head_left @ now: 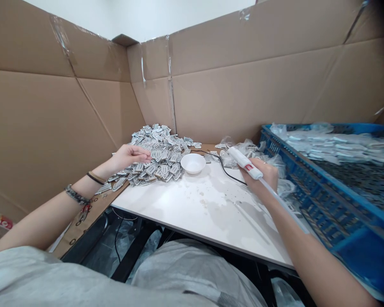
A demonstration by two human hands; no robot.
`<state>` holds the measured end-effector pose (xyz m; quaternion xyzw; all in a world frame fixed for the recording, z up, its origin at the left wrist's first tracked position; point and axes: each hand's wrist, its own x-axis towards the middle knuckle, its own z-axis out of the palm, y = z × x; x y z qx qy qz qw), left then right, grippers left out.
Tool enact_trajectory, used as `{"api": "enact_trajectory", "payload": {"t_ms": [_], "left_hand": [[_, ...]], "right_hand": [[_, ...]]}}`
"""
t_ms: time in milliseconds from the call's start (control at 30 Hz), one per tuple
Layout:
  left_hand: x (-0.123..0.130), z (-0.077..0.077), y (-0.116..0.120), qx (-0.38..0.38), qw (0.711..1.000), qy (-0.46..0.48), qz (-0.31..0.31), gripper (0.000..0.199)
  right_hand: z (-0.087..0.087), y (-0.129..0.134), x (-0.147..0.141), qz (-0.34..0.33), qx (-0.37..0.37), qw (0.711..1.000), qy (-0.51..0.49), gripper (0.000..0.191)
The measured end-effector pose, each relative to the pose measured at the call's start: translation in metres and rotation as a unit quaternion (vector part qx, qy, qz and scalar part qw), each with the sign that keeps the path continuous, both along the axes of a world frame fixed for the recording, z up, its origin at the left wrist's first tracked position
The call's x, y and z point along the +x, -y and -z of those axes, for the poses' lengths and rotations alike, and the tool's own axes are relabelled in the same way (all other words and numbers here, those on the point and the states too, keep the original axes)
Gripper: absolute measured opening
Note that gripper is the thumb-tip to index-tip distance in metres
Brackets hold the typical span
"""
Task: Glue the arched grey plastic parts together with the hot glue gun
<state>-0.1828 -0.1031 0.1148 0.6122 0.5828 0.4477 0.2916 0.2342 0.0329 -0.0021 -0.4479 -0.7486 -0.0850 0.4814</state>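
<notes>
My right hand [264, 172] is wrapped round a white hot glue gun [241, 161] at the right of the table. Its nozzle points up and away to the left, and a long translucent glue stick [280, 202] trails from its back end. At the left, my left hand [132, 155] is stretched out with nothing visible in it. It hovers at the near side of a heap of small flat grey-and-white striped pieces [160, 155]. A shallow white bowl [193, 163] stands between my hands, just right of the heap.
Tall cardboard walls [217, 94] enclose the white table [179, 204]. A blue plastic crate [323, 187] at the right holds stacked bagged pieces [339, 147]. Beside it lie crumpled clear bags [280, 164]. A black cable [225, 168] crosses the table behind the bowl. Small crumbs dot the tabletop.
</notes>
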Motion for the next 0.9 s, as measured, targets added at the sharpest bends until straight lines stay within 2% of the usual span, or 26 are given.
{"api": "enact_trajectory", "payload": {"t_ms": [133,233,367,467,533,700,900], "left_hand": [[0.057,-0.01,0.018,0.054,0.998,0.013,-0.001,0.04],[0.093,-0.013,0.034,0.072,0.996,0.047,0.03,0.034],[0.128,-0.009,0.051,0.03,0.974,0.168,0.148,0.037],[0.144,-0.005,0.059,-0.021,0.932,0.254,0.259,0.044],[0.151,-0.004,0.063,-0.042,0.908,0.289,0.301,0.046],[0.164,-0.004,0.075,-0.072,0.894,0.314,0.311,0.046],[0.171,-0.006,0.084,-0.059,0.915,0.3,0.261,0.034]], "right_hand": [[-0.002,0.002,-0.001,0.001,0.005,1.0,0.0,0.037],[-0.004,0.004,-0.001,-0.004,-0.001,1.0,-0.012,0.039],[-0.008,0.008,-0.002,-0.013,-0.011,1.0,-0.021,0.04],[-0.01,0.009,-0.002,-0.024,-0.008,0.999,-0.028,0.039],[-0.009,0.009,-0.003,-0.028,-0.004,0.999,-0.034,0.039],[-0.005,0.006,-0.002,-0.032,-0.003,0.999,-0.038,0.035],[-0.002,0.003,-0.001,-0.02,-0.014,1.0,-0.014,0.035]]}}
